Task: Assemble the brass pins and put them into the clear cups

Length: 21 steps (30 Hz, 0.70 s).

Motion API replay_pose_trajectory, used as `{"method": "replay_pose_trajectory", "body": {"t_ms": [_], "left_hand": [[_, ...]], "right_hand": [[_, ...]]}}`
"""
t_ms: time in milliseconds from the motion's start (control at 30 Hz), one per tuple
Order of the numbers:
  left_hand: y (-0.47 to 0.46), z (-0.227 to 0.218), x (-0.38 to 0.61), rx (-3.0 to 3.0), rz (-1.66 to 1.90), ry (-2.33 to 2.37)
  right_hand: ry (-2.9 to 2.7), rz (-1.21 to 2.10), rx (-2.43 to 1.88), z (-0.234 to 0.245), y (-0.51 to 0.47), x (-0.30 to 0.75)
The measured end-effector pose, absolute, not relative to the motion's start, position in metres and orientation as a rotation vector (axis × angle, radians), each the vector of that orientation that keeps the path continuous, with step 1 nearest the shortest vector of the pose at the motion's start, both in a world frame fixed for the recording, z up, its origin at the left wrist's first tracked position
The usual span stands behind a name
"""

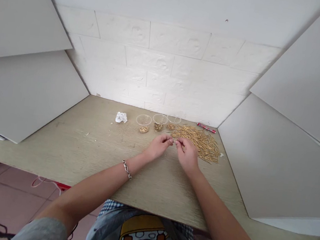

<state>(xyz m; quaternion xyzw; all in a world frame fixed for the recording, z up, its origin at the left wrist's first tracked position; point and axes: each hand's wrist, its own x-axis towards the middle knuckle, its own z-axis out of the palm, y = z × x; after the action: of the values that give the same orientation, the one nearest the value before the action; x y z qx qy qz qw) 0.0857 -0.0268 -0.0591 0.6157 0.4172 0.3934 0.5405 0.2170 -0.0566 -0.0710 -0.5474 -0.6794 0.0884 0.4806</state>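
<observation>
My left hand (158, 146) is closed in a pinch, its fingertips almost meeting those of my right hand (187, 155), also pinched. Something tiny and pale shows between the fingertips, too small to name. Just beyond and to the right of my right hand lies a wide pile of thin gold-coloured pins (204, 143). Behind my hands stand three clear plastic cups: a left cup (144, 116), a middle cup (161, 115) and a right cup (174, 118). Small gold-coloured pieces (143, 130) show at the bottom of each.
A crumpled white tissue (121, 117) lies left of the cups, and a red tube (206, 127) lies behind the pile. Small white scraps dot the wooden table (66, 139). Grey panels (28, 91) close in the left and right sides, with a white brick-patterned wall (158, 62) behind.
</observation>
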Motion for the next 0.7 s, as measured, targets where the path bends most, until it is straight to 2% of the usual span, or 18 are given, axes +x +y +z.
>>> {"method": "replay_pose_trajectory", "body": {"t_ms": [233,700], "left_hand": [[-0.0295,-0.0583,0.0853,1.34,0.922,0.927],[-0.0272,-0.06,0.0839,1.362,0.957,0.97]], "right_hand": [[-1.57,0.381,-1.337,-0.0733,-0.0538,0.2166],[-1.539,0.41,-1.374,-0.0715,-0.0541,0.2164]]}}
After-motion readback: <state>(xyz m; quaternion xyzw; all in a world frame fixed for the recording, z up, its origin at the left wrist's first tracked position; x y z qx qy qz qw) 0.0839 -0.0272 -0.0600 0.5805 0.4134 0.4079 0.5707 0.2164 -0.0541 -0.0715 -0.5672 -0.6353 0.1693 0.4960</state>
